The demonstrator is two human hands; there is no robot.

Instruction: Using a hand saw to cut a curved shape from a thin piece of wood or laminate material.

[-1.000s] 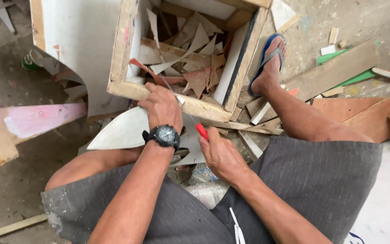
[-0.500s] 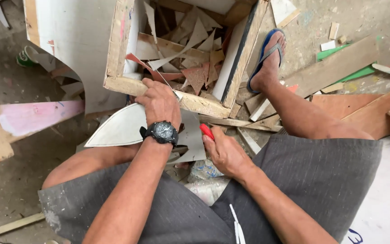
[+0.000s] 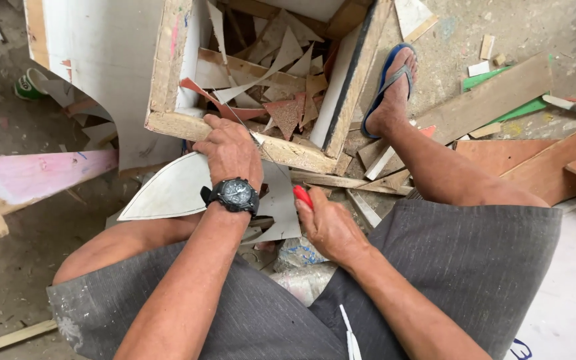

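Fingers of the right hand point(image 3: 331, 227) wrap a red-handled cutter point(image 3: 303, 197), its blade hidden; the left hand point(image 3: 231, 150) presses flat the white leaf-shaped sheet point(image 3: 168, 190), whose long axis runs leftward across the floor toward the pink board point(image 3: 41, 177).

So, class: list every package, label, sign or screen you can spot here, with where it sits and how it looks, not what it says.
Wristwatch: on the left hand's wrist; round black case, dark dial.
Crumpled plastic bag: on the floor between the knees, below the right hand; whitish with blue print.
Green and white can: left edge, behind the white panel; mostly hidden.
No signs.
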